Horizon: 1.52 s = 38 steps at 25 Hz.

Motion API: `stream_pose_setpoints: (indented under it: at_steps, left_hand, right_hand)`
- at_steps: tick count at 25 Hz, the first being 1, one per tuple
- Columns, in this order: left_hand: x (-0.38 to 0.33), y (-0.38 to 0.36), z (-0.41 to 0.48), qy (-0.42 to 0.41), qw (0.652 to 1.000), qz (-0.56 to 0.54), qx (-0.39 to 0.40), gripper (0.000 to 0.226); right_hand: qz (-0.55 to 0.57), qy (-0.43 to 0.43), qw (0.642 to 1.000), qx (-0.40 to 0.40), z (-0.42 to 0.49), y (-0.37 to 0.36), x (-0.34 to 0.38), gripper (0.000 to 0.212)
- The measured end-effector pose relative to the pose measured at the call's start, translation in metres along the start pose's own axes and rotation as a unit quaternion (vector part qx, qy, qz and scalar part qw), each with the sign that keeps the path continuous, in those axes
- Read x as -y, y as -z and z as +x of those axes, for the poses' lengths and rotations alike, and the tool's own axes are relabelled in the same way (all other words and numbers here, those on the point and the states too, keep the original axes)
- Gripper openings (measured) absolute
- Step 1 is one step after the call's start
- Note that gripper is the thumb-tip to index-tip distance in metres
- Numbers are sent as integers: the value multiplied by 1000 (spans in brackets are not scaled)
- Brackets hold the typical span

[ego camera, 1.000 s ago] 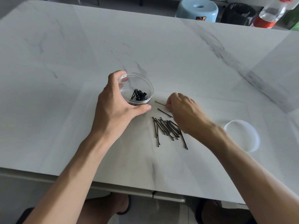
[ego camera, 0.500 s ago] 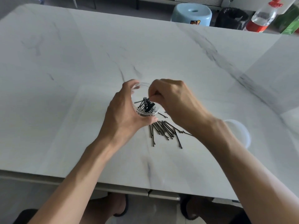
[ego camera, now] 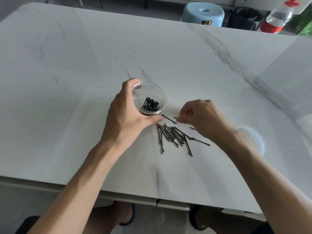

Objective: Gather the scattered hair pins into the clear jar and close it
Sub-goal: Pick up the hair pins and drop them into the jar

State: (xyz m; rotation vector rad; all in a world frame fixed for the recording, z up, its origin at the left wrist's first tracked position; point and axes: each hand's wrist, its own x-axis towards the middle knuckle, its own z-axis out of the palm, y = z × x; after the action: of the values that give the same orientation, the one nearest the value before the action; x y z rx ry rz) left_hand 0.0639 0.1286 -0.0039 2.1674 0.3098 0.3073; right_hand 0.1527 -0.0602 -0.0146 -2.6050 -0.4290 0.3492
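Head view: our left hand (ego camera: 128,115) grips the clear jar (ego camera: 164,98), fingers curled round its far wall and thumb along the near side, holding it upright on the bench (ego camera: 84,65). A small bundle of pins (ego camera: 150,105) lies in its bottom. Our right hand (ego camera: 202,117) is blurred, but its thumb and forefinger look pinched together on the looped end of a single pin (ego camera: 176,117) just right of the jar. A stray pin (ego camera: 168,119) lies between the jar and that pinch. The main pile of hair pins (ego camera: 173,135) sits just nearer us, fanned and overlapping. The clear lid (ego camera: 253,139) rests well to the right, partly behind the wrist.

We judge the pins to be light, thin, springy wire lying flat on slick stone. A fingertip pinch at a raised end, or sliding several into a bunch, should lift them best. The jar looks light enough to tip, hence the steadying grip.
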Motion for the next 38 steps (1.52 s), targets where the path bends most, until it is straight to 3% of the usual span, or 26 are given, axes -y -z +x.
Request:
stream_pose_setpoints:
  at_steps: [2,6,13,20,27,34,38]
  left_hand:
    - [2,2,0,8,1000,-4,-6,92]
    - [4,3,0,16,1000,-10,-5,90]
    - [7,7,1,17,1000,-8,-13,89]
    - [7,8,1,17,1000,-7,-10,91]
    - [4,5,1,11,1000,-7,-4,91]
    - [1,3,1,11,1000,-6,-7,90]
    - [-1,0,1,17,1000,-3,-3,92]
  right_hand:
    - [-56,0,998,16,-3,-7,-2,5]
    - [-174,35,984,-30,-1,-11,0,15]
    - [-48,55,997,-7,3,-22,18,10]
    - [-227,144,963,-25,-6,-26,18,10]
    - [-112,86,990,25,-30,-9,1,3]
    - [-247,114,962,7,-35,-18,10,9]
    - [-100,82,989,-69,-28,-6,8,6]
